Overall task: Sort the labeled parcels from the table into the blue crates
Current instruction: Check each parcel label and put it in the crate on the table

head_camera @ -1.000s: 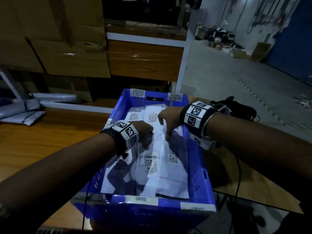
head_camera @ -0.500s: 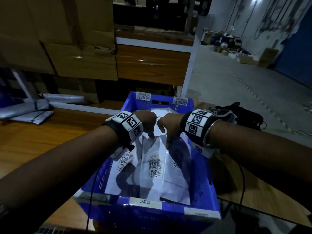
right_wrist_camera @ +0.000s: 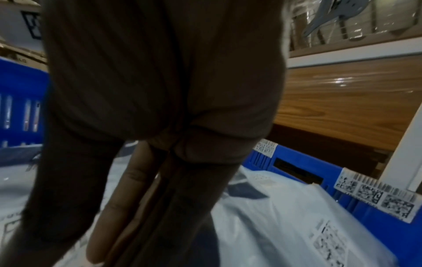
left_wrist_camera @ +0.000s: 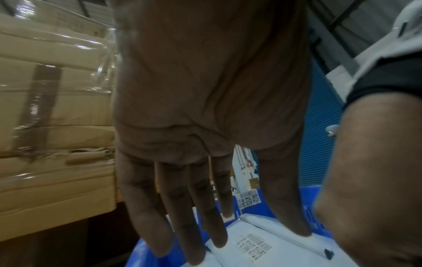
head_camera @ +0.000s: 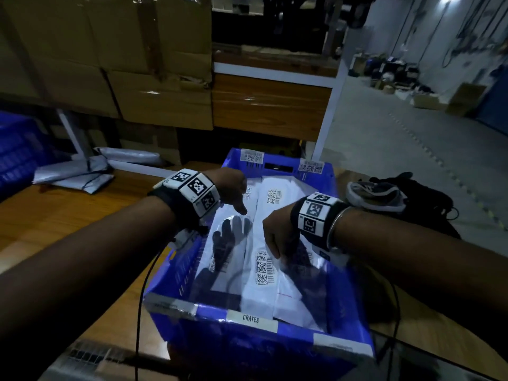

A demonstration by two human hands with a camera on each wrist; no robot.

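Note:
A blue crate (head_camera: 275,329) marked CRATES stands on the wooden table in front of me, filled with several white labeled parcels (head_camera: 264,270) lying flat. My left hand (head_camera: 233,188) hangs over the crate's far left part with straight fingers (left_wrist_camera: 182,225) pointing down, holding nothing. My right hand (head_camera: 277,235) is lower, over the right side of the parcels, its fingers (right_wrist_camera: 114,216) straight and close to the white plastic (right_wrist_camera: 285,225). Both hands cast dark shadows on the parcels.
More grey-white parcels (head_camera: 79,171) lie at the table's back left, near another blue crate (head_camera: 16,149). A black bag with a shoe (head_camera: 384,196) sits right of the crate. Stacked cardboard boxes (head_camera: 110,64) and a wooden shelf (head_camera: 272,105) stand behind.
Both hands have let go of the parcels and lifted off them. The left hand rose toward the far left, the right drew back toward me; the fingers have straightened.

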